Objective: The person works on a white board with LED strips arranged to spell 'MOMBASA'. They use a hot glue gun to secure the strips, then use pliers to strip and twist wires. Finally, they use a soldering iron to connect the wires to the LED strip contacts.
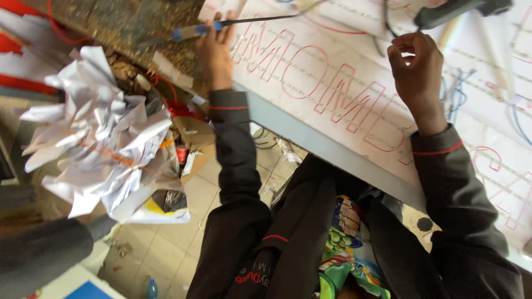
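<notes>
Dark jacket sleeves (pixel 238 166) with thin red cuff lines run up from the bottom of the view toward a white sheet (pixel 332 72) spread over a grey-edged table (pixel 327 147); red outlined letter shapes cover the sheet. Below the table edge, a colourful printed cloth (pixel 343 249) lies in the person's lap, and the tiled floor (pixel 166 243) shows a heap of crumpled white paper (pixel 105 133) over scraps and cardboard.

Further out, the right hand (pixel 415 72) hovers over the sheet with its fingers curled in and the thumb pinched toward them; whether anything thin sits in that pinch cannot be told. Blue wires (pixel 457 94) lie on the sheet just beside that wrist.

At the sheet's far corner, the left hand (pixel 215 47) is closed around a slim tool with a blue handle (pixel 194 30). The handle sticks out on the side over the rough speckled board (pixel 127 22), while the thin dark shaft runs the other way from the fingers across the top of the sheet. A black tool (pixel 460 10) lies at the far edge, well apart from both hands.
</notes>
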